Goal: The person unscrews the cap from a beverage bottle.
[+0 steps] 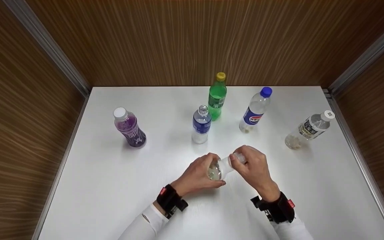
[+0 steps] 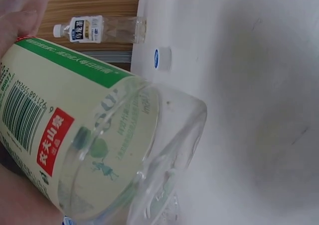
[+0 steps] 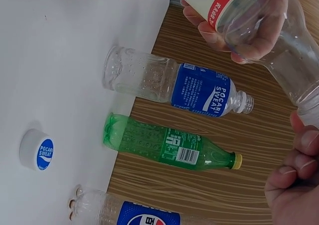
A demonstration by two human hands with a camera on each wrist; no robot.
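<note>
My left hand [image 1: 197,176] grips the body of a clear plastic bottle [image 1: 225,167], tilted above the white table. Its pale label [image 2: 35,105] has a green band, a red patch and a barcode in the left wrist view. At the bottle's neck, the fingers of my right hand [image 1: 252,166] pinch the whitish cap end, partly hidden by them. Just beyond stands a Pocari Sweat bottle [image 1: 201,126] with a blue label and a bare, capless mouth. A white Pocari Sweat cap [image 3: 37,150] lies on the table in both wrist views; the hands hide it in the head view.
Behind stands a green bottle [image 1: 217,98] with a yellow cap. To the right are a blue-capped Pepsi bottle [image 1: 254,111] and a white-capped clear bottle [image 1: 308,130]. A purple bottle [image 1: 131,128] stands left. Wood-grain panels [image 1: 192,43] enclose the table [image 1: 112,196].
</note>
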